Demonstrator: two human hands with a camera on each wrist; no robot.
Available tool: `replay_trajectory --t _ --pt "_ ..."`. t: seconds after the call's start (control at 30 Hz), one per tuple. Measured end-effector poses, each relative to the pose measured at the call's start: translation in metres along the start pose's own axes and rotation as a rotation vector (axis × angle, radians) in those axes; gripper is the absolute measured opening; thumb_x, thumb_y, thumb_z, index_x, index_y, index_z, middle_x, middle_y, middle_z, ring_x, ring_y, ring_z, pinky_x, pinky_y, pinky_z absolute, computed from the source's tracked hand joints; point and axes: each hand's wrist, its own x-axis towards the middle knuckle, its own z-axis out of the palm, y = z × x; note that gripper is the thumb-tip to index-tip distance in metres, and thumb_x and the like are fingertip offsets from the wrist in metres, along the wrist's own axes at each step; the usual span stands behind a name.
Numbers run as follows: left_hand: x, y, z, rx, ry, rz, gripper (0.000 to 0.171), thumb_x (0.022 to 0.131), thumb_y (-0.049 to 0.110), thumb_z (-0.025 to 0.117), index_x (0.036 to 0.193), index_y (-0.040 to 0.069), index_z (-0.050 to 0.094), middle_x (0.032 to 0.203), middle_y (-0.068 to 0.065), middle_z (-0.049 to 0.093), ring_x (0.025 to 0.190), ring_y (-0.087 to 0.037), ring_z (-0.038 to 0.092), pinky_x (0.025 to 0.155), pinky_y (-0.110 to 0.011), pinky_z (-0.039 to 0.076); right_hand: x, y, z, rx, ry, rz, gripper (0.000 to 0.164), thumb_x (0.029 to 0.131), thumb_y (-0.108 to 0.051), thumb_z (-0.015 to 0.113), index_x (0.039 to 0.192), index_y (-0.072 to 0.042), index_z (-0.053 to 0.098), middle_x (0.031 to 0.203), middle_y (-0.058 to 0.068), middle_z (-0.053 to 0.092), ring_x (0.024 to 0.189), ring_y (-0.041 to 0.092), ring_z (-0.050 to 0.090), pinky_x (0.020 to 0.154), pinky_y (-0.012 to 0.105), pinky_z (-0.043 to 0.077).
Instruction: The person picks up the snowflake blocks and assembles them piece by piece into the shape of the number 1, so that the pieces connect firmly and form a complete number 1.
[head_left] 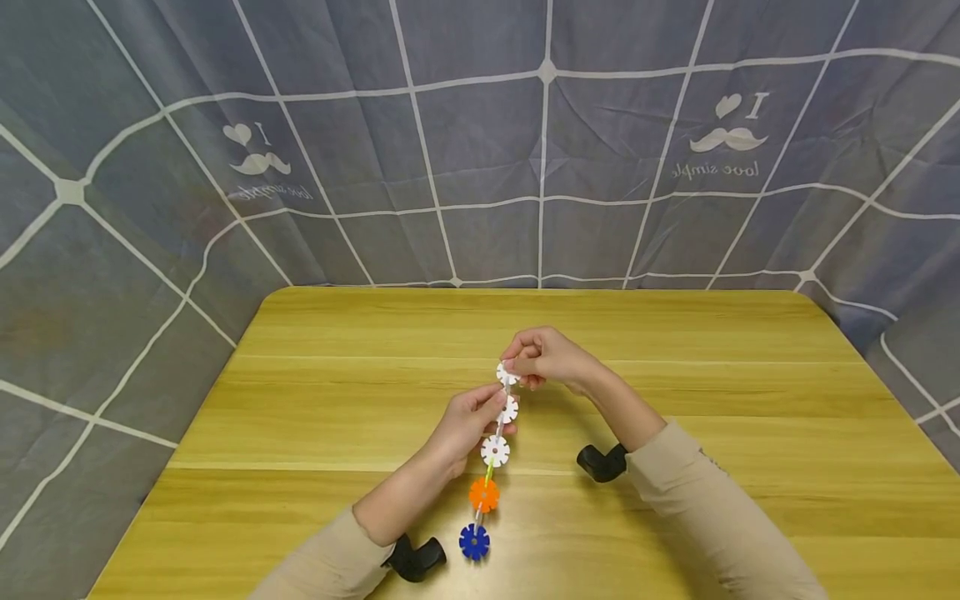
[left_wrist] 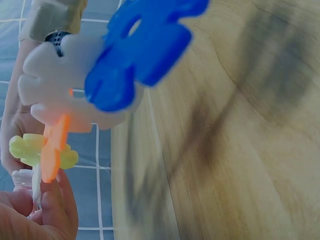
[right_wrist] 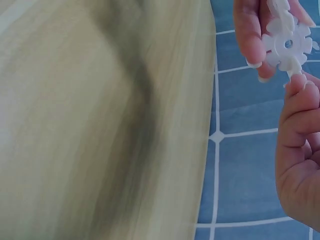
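A chain of notched plastic snowflake discs hangs in the air between both hands. From its near end run a blue disc (head_left: 474, 542), a white disc (left_wrist: 60, 80) seen edge-on from the head, an orange disc (head_left: 484, 495), a yellow-green disc (left_wrist: 25, 149) and several more white discs. My left hand (head_left: 463, 425) pinches the chain at a white disc (head_left: 510, 409) in its upper part. At the far end, the thumb and fingers of my right hand (head_left: 555, 360) pinch the last white disc (head_left: 506, 374). The right wrist view shows a white disc (right_wrist: 289, 46) between the two hands; fingers partly cover the joints.
Below the hands lies a wood-grain table (head_left: 337, 417). A grey-blue curtain (head_left: 480, 150) with white lines stands behind and beside it. Black curved mounts stick out at the left wrist (head_left: 417, 558) and right wrist (head_left: 602, 463), over the table.
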Motion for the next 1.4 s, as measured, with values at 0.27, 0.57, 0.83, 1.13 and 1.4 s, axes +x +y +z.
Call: replay_trajectory --t 0.27,0.57,0.83,1.13,1.4 --pt "0.004 0.002 -0.001 0.004 0.014 -0.005 0.041 0.099 0.017 0.046 0.137 0.001 0.041 0.11 -0.016 0.061 0.072 -0.01 0.063 0.058 -0.02 0.049 -0.002 0.006 0.0 0.04 0.043 -0.028 0.021 0.089 0.004 0.056 0.108 0.013 0.056 0.064 0.003 0.057 0.053 0.01 0.052 0.052 0.021 0.046" --pt "0.01 0.004 0.002 -0.011 0.018 -0.066 0.041 0.099 0.023 0.048 0.137 0.013 0.037 0.103 -0.008 0.063 0.081 -0.019 0.065 0.06 -0.022 0.05 -0.007 0.015 -0.001 0.098 0.022 -0.023 0.037 0.091 0.001 0.054 0.126 0.01 0.049 0.073 0.004 0.055 0.059 0.012 0.049 0.055 0.021 0.045" --pt "0.018 0.006 -0.001 -0.024 0.039 -0.074 0.041 0.098 0.024 0.048 0.136 0.012 0.036 0.098 -0.012 0.064 0.074 -0.014 0.064 0.059 -0.021 0.05 -0.02 0.026 0.004 0.157 0.023 -0.008 0.053 0.094 -0.005 0.052 0.142 -0.001 0.032 0.086 0.008 0.059 0.063 0.013 0.055 0.059 0.023 0.05" --pt "0.029 0.015 -0.011 -0.068 0.161 -0.051 0.04 0.098 0.026 0.048 0.135 0.017 0.037 0.105 -0.013 0.066 0.074 -0.011 0.064 0.053 -0.017 0.045 -0.04 0.048 0.031 0.383 -0.044 0.132 0.041 0.096 -0.013 0.05 0.125 -0.002 0.024 0.09 0.012 0.059 0.072 0.017 0.062 0.067 0.03 0.055" --pt "0.041 0.017 -0.014 -0.119 0.195 -0.048 0.038 0.099 0.024 0.046 0.135 0.016 0.035 0.098 -0.008 0.064 0.07 -0.009 0.063 0.053 -0.018 0.049 -0.042 0.048 0.048 0.444 -0.09 0.137 0.037 0.096 -0.012 0.05 0.126 -0.003 0.03 0.087 0.006 0.056 0.073 0.018 0.062 0.068 0.033 0.056"
